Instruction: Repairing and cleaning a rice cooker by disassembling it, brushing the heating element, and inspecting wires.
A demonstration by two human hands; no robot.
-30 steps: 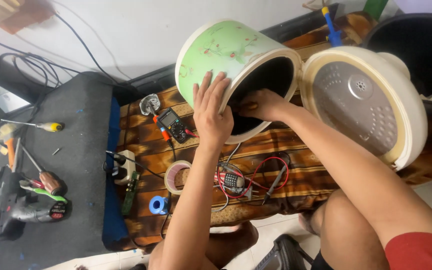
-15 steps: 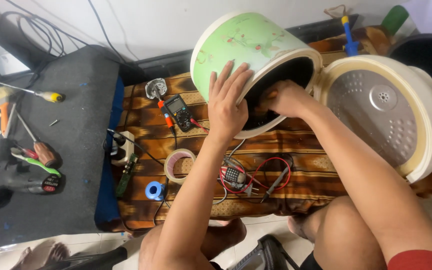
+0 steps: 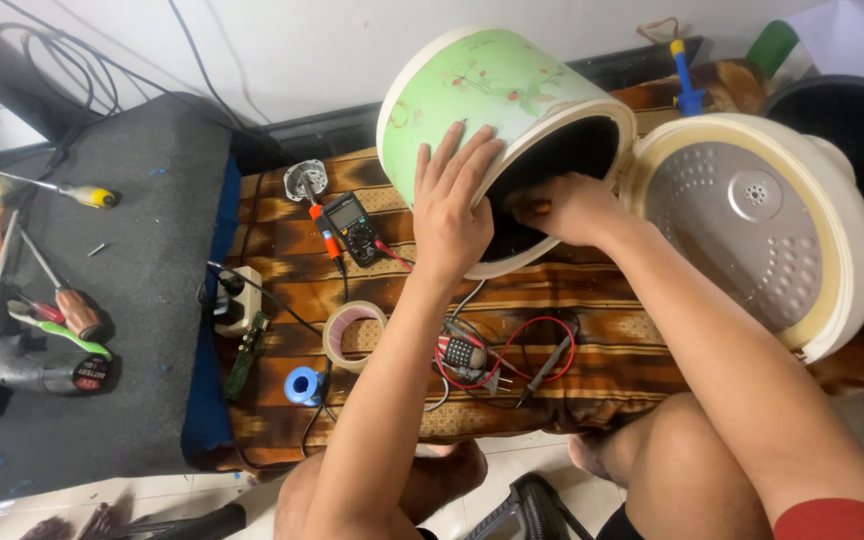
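Near edge of worktop [image 3: 592, 390], brown patterned cloth: loose small board with red leads [image 3: 467, 355], tape roll [image 3: 354, 335], small blue spool [image 3: 304, 385], multimeter [image 3: 350, 225] further back

Left hand [image 3: 452, 215]: palm flat on the outer green wall of the rice cooker body [image 3: 482, 100], fingers [image 3: 452, 150] spread and pressed up its side, not curled round anything, bracing it

Right hand [image 3: 567, 205]: at the lower rim of the cooker's dark mouth, fingers bent inward over the edge; whether they grip something inside, cannot tell, hidden in shadow

Cooker body lies tipped on its side at the back of the worktop, long axis running from upper left to lower right, mouth facing the right hand. Right hand is the nearer one to the opening; left sits on the closed wall, just beside it

Hinged lid [image 3: 762, 230] swung open to the right, touching the body at the rim

Far left, dark mat [image 3: 142, 300] with screwdrivers [image 3: 62, 300] and a drill [image 3: 12, 360], well apart from both hands
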